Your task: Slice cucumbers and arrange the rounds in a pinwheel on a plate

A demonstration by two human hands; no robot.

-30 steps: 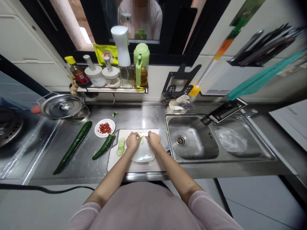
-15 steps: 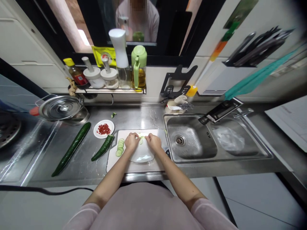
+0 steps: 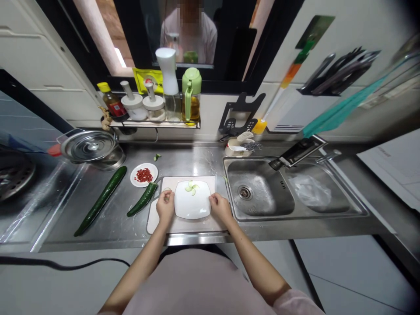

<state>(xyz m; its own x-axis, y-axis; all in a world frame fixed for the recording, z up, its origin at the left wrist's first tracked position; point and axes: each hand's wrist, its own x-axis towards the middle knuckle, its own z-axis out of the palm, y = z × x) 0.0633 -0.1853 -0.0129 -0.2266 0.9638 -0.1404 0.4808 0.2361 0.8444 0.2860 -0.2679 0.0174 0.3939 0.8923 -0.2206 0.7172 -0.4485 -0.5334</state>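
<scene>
A white square plate (image 3: 192, 202) lies on a pale cutting board (image 3: 183, 225) at the counter's front edge. A few cucumber slices (image 3: 192, 187) are fanned out at the plate's far side. My left hand (image 3: 165, 208) sits at the plate's left edge with its fingers curled, over the spot where a row of cut slices lay; one slice (image 3: 167, 190) shows just beyond it. My right hand (image 3: 220, 208) is at the plate's right edge, fingers curled against the rim. A cut half cucumber (image 3: 142, 200) lies left of the board.
A whole cucumber (image 3: 100, 200) lies further left, with a small dish of red chilli (image 3: 143, 175) behind it and a lidded steel pot (image 3: 90, 146) beyond. The sink (image 3: 259, 205) and faucet (image 3: 297, 152) are right of the board. Bottles stand on a shelf (image 3: 154, 124).
Both hands have drawn back from the slices at the plate's far side to its left and right edges. The fanned slices now lie uncovered on the plate.
</scene>
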